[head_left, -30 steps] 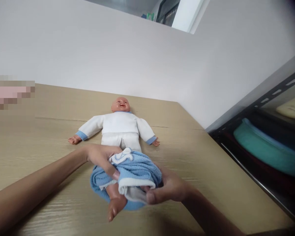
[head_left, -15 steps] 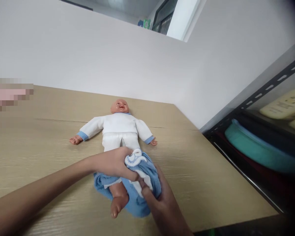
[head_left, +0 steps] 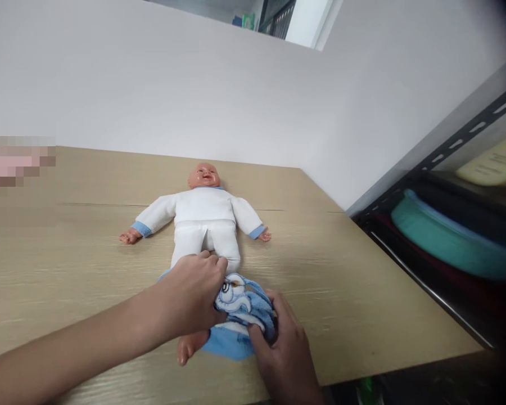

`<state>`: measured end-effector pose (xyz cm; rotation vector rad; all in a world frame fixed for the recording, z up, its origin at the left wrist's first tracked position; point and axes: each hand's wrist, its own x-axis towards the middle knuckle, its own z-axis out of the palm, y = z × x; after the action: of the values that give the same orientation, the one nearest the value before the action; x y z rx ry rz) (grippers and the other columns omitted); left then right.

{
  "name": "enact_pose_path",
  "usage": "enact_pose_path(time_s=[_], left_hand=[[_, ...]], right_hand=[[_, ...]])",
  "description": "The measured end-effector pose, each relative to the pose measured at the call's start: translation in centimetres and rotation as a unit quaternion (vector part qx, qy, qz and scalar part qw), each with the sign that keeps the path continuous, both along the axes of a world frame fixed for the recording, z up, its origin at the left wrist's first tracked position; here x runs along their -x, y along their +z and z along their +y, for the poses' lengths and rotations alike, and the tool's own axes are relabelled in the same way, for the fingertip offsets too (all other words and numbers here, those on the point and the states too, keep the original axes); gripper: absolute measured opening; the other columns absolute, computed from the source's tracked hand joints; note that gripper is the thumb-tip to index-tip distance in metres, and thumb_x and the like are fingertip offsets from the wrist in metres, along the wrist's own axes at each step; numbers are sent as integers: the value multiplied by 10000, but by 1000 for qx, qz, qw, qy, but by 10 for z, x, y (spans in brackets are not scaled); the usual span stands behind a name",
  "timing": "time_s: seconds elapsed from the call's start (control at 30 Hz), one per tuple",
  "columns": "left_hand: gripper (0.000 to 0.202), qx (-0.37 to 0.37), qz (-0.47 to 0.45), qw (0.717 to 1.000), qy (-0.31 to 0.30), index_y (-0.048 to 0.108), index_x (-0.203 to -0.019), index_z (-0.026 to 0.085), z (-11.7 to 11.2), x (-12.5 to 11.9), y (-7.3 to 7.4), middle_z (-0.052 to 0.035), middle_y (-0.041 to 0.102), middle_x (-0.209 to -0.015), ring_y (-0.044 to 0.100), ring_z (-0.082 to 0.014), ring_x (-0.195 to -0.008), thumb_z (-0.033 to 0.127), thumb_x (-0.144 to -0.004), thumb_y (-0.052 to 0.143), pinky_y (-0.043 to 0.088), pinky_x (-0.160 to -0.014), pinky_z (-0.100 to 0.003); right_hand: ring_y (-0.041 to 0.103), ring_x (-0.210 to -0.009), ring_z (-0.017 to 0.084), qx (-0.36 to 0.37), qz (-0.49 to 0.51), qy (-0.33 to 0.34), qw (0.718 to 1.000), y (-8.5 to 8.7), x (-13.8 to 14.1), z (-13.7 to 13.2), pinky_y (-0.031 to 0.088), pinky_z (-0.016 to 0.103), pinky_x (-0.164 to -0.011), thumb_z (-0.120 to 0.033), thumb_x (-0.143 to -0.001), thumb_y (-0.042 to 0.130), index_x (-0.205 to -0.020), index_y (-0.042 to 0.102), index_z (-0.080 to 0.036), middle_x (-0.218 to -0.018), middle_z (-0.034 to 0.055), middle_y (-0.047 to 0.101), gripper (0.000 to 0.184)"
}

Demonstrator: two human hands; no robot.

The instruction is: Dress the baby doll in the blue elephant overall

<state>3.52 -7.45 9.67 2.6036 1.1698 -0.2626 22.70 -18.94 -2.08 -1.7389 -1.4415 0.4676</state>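
A baby doll (head_left: 204,216) in a white suit with blue cuffs lies on its back on the wooden table (head_left: 362,270), head away from me. A bunched blue garment (head_left: 240,306) with a white cartoon patch covers its lower legs. My left hand (head_left: 194,295) grips the garment's left side over the doll's leg, fingers curled. My right hand (head_left: 284,351) pinches the garment's right edge. One bare doll foot (head_left: 186,347) sticks out below my left hand.
A white wall runs behind the table. A dark metal shelf (head_left: 447,169) stands at the right, holding a teal round object (head_left: 447,242) and pale flat items. A blurred pink patch (head_left: 12,166) sits at the far left table edge.
Both hands have pushed the blue garment up the doll's legs toward its body. The cartoon patch now faces up, and my right hand has shifted from beneath the garment to its right edge.
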Motion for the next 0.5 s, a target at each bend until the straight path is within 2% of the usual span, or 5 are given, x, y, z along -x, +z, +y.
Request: enact_pose_path(time_s=[0.1,0.23,0.37,0.5], left_hand=[[483,-11,31,999,9,677,-1297,122,-2,-2,3,-180,792,-1187,785,-417,-1116,373,-918,840,640,-907,-496],[555,-15,45,999,-6,684,-1330,91,0,2,1,-214,793,-1217,769,-444,-1162,452,-935,830,624,-979,-534],[514,23,-14,999,-19,662,-1316,109,8,9,-9,-162,804,-1099,773,-420,-1080,417,-928,797,612,-923,-495],[602,68,-84,994,-17,606,-1385,152,17,13,-19,-172,788,-1244,750,-407,-1192,288,-845,835,602,-964,-462]], right_hand=[[790,-1093,371,51,15,0,999,-12,1,1,630,479,-948,-400,-910,625,-1337,727,-225,-1205,123,821,473],[753,-1308,428,63,38,-26,997,-35,-2,-1,633,539,-1100,-452,-901,711,-1470,722,-209,-1413,183,789,619],[693,-1443,430,61,92,-40,993,-53,-5,-8,610,567,-1190,-442,-917,755,-1558,693,-237,-1541,171,733,675],[660,-1494,421,38,141,-22,989,-59,0,-12,588,596,-1233,-406,-924,757,-1606,643,-279,-1595,140,698,703]])
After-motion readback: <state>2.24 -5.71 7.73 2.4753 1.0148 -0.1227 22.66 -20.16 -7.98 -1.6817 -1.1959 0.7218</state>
